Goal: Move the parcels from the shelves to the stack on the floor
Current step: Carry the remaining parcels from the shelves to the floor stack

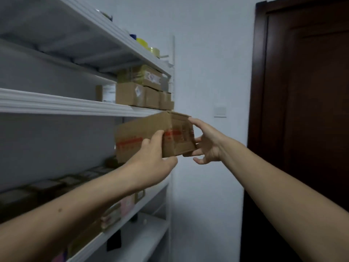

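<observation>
A brown cardboard parcel point(143, 129) with red tape marks sits tilted at the right end of the white shelves point(66, 105), just under the middle shelf board. My left hand point(153, 159) grips its near lower side, thumb under the bottom edge. My right hand point(205, 142) holds its right end, fingers spread around the corner. More brown parcels point(132, 95) are stacked on the shelf above. The stack on the floor is out of view.
Lower shelves hold dark and pale boxes point(111, 214). Yellow tape rolls point(143, 43) lie on the top shelf. A white wall with a light switch point(220, 111) is behind, and a dark wooden door point(302, 110) stands at the right.
</observation>
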